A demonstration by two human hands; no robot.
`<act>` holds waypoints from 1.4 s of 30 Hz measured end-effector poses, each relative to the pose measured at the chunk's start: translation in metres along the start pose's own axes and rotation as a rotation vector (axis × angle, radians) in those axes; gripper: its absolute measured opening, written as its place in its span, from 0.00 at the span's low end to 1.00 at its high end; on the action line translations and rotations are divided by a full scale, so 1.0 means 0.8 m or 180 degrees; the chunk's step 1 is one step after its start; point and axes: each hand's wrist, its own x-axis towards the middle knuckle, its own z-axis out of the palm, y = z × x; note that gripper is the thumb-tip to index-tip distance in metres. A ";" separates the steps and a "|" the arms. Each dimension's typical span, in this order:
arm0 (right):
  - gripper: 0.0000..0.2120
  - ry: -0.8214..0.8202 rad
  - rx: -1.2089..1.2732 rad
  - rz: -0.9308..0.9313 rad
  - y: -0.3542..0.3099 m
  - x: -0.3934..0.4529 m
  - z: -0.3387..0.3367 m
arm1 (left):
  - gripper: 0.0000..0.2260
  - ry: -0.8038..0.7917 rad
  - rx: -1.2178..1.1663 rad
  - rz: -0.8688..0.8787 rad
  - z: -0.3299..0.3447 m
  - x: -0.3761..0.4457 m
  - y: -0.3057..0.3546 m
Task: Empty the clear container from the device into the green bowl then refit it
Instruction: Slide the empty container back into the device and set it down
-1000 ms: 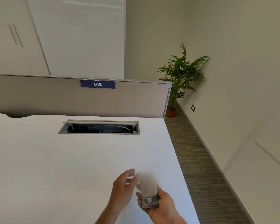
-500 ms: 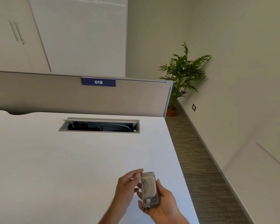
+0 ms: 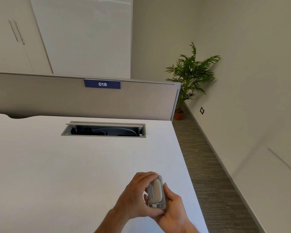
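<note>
A small grey device [image 3: 156, 190] with a clear plastic part around it is held upright above the near right part of the white desk [image 3: 74, 165]. My right hand [image 3: 172, 209] cradles it from below and from the right. My left hand [image 3: 136, 194] wraps its fingers over the device's top and left side. I cannot tell whether the clear container is seated on the device or loose. No green bowl is in view.
An open cable hatch [image 3: 104, 130] is set into the desk near the grey partition [image 3: 57, 96] with a blue "018" label [image 3: 102, 84]. The desk's right edge drops to a carpeted aisle [image 3: 208, 165]. A potted plant [image 3: 188, 78] stands in the corner.
My left hand has moved from open beside the device to closed over its top and left side. The device has turned more upright in my right hand.
</note>
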 end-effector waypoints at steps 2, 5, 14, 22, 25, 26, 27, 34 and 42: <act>0.23 0.0015 -0.0003 0.0008 -0.002 0.000 0.001 | 0.43 -0.0021 -0.0016 0.0019 0.000 0.000 0.001; 0.23 0.0045 -0.0018 0.0029 -0.003 0.001 0.000 | 0.43 -0.0044 -0.0012 0.0053 -0.001 -0.001 0.001; 0.23 -0.0045 -0.0128 -0.0106 -0.002 0.006 -0.002 | 0.43 0.0033 -0.0064 0.0044 -0.001 0.002 0.003; 0.22 -0.0013 -0.0194 -0.0123 -0.004 0.010 -0.006 | 0.42 -0.0079 -0.0029 0.0029 0.004 0.001 -0.002; 0.22 0.0008 -0.0228 -0.0156 -0.004 0.010 -0.007 | 0.42 -0.0094 -0.0003 0.0038 0.005 0.002 -0.004; 0.22 0.0019 -0.0246 -0.0175 -0.004 0.011 -0.007 | 0.42 -0.0092 0.0024 0.0043 0.005 0.002 -0.004; 0.22 0.0027 -0.0264 -0.0189 -0.004 0.012 -0.007 | 0.42 -0.0085 0.0057 0.0046 0.006 0.002 -0.005; 0.22 0.0070 -0.0235 -0.0203 -0.004 0.010 -0.005 | 0.43 -0.0038 0.0212 0.0090 0.011 0.001 -0.009; 0.21 0.0033 -0.0369 -0.0392 -0.002 0.004 -0.006 | 0.42 0.0256 0.0275 0.0014 0.019 0.003 -0.004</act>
